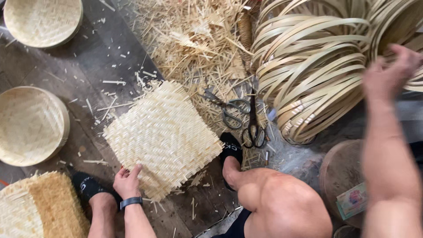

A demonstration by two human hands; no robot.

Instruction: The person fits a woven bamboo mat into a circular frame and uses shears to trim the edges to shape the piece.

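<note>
A square woven bamboo mat [164, 136] lies flat on the dark wooden floor between my feet. My left hand [128, 180] grips its near left edge, with a black band on the wrist. My right hand [390, 70] is raised at the right, blurred, reaching onto a stack of bamboo strip hoops [308, 75]; whether it holds one is unclear. My right foot in a black shoe [231, 149] rests by the mat's right corner.
Two pairs of scissors [244, 117] lie beside the hoops. Finished woven trays sit at top left [42, 20] and left [28, 125]. A stack of mats [42, 207] is at bottom left. Bamboo scraps [194, 39] litter the floor. A round wooden block [341, 172] stands at right.
</note>
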